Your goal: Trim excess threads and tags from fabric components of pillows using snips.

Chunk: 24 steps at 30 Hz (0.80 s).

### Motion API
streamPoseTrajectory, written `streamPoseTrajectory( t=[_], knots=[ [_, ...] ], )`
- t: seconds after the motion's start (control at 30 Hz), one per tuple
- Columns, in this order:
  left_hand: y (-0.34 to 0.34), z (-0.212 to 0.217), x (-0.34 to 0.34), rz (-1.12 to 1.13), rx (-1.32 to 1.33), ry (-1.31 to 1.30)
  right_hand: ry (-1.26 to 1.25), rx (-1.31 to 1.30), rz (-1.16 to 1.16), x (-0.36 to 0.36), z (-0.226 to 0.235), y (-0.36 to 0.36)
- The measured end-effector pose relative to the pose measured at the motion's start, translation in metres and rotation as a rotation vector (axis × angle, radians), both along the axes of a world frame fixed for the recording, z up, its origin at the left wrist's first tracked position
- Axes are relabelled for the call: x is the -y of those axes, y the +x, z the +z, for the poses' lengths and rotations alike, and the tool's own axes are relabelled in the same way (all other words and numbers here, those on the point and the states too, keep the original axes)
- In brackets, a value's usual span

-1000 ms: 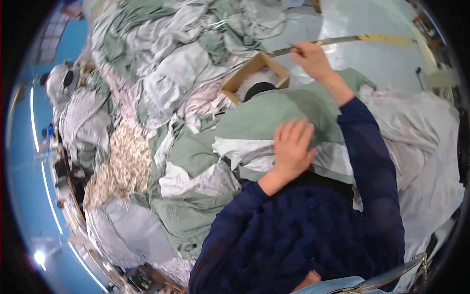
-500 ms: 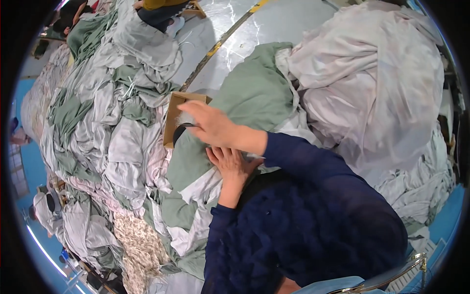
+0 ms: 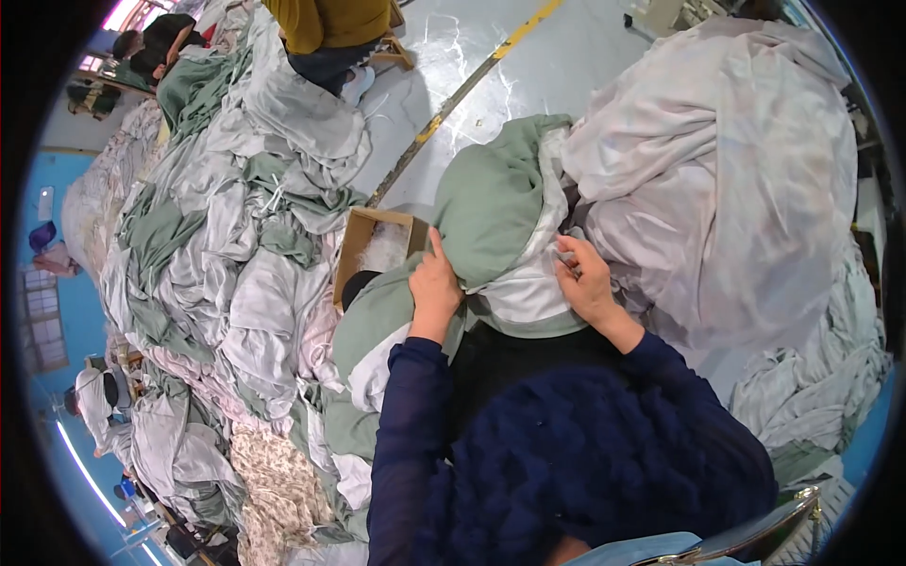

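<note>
My left hand (image 3: 435, 286) rests on a sage-green garment (image 3: 491, 193) with a white lining (image 3: 519, 292), fingers closed on the fabric, index finger pointing up. My right hand (image 3: 585, 280) pinches the white edge of the same garment on its right side. The garment lies bunched in front of me over my lap. Both sleeves are dark blue.
An open cardboard box (image 3: 363, 241) sits just left of my left hand. A big heap of pale grey and green cloth (image 3: 236, 245) fills the left. A large white-pink bundle (image 3: 736, 179) lies right. A person in a yellow top (image 3: 330, 28) stands on the grey floor (image 3: 510, 57).
The view has swung right and steadied. My right hand moved from the garment's left side to its right edge, and my left hand shifted up onto the green fabric.
</note>
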State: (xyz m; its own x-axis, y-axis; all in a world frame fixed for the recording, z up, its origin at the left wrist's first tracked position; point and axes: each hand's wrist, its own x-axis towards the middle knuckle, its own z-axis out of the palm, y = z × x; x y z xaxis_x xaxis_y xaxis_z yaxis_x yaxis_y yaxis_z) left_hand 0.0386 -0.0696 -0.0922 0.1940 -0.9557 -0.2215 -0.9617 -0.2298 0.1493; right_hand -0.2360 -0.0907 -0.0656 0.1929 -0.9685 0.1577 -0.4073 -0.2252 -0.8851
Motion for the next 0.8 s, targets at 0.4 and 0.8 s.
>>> streamPoseTrajectory(
  t=[0.4,0.8],
  knots=[
    [-0.008,0.086,-0.052,0.271,-0.732,-0.863,-0.157,0.033,0.475,0.114,-0.033,0.013],
    [0.139,0.325,-0.267,0.228,-0.851,-1.812,0.283,0.389,0.494,0.131,-0.006,0.029]
  ],
)
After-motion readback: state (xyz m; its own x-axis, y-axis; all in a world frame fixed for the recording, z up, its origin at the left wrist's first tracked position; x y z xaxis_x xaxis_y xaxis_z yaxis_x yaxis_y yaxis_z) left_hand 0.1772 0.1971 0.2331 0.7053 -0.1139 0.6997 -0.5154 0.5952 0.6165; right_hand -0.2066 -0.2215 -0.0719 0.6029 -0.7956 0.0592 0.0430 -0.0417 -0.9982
